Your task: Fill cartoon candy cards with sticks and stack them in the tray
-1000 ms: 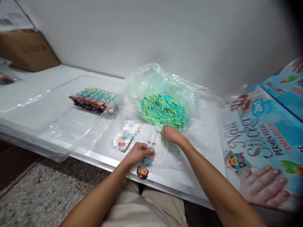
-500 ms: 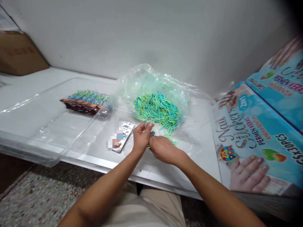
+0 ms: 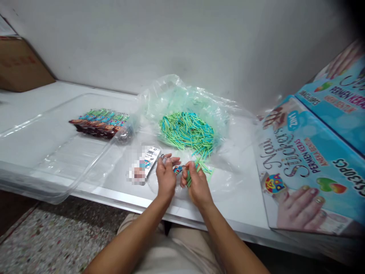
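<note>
My right hand (image 3: 197, 183) is closed on a small bunch of green and blue sticks (image 3: 191, 172) just above the white table. My left hand (image 3: 165, 176) pinches a small clear packet with a colourful sticker (image 3: 177, 169) right beside it, the two hands almost touching. Behind them a heap of green and blue sticks (image 3: 186, 131) lies on an opened clear plastic bag (image 3: 176, 99). A few loose sticks (image 3: 205, 167) lie by my right hand. A small printed card (image 3: 144, 165) rests left of my left hand.
A clear plastic tray (image 3: 57, 152) at the left holds a row of filled packets (image 3: 99, 125). Blue "Nail Stickers" boxes (image 3: 308, 167) stand at the right. A cardboard box (image 3: 19, 64) sits far left against the wall (image 3: 171, 38). The table edge (image 3: 128, 199) runs in front of my lap.
My right hand left the stick heap with a few sticks and came to my left hand. Both hands then drew back slightly toward me, holding the packet and sticks together.
</note>
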Demonstrator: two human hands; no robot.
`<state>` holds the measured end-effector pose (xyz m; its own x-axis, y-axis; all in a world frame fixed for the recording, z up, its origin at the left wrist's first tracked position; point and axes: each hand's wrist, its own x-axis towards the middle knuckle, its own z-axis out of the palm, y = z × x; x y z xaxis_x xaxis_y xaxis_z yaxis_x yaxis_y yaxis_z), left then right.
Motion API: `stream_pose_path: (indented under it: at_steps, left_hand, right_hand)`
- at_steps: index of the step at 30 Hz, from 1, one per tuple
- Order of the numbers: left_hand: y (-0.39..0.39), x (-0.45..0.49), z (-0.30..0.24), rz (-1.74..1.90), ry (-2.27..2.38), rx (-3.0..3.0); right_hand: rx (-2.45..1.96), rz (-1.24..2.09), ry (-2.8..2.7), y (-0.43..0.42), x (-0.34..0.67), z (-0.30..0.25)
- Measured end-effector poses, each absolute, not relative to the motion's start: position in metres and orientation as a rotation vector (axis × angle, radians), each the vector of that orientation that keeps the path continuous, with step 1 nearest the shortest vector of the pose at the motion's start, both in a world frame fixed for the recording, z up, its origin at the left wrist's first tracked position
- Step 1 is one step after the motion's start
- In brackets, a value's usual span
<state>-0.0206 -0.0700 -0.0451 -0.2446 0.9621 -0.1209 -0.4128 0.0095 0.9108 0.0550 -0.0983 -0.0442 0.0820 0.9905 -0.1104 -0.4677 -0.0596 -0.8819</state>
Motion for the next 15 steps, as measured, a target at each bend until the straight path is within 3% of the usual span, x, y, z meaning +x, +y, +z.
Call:
stream_pose_path:
  at_steps: [8,15]
  left_hand:
    - [-0.086,-0.054,-0.019,1.037,0.941,0.955]
    - [-0.092,-0.053,-0.015,0.942,0.83,0.944]
  right_hand:
    - [-1.052,1.606,-1.098,-0.118,0.082,-0.034]
    - [-1.033,1.594,-1.133,-0.126,0.082,-0.037]
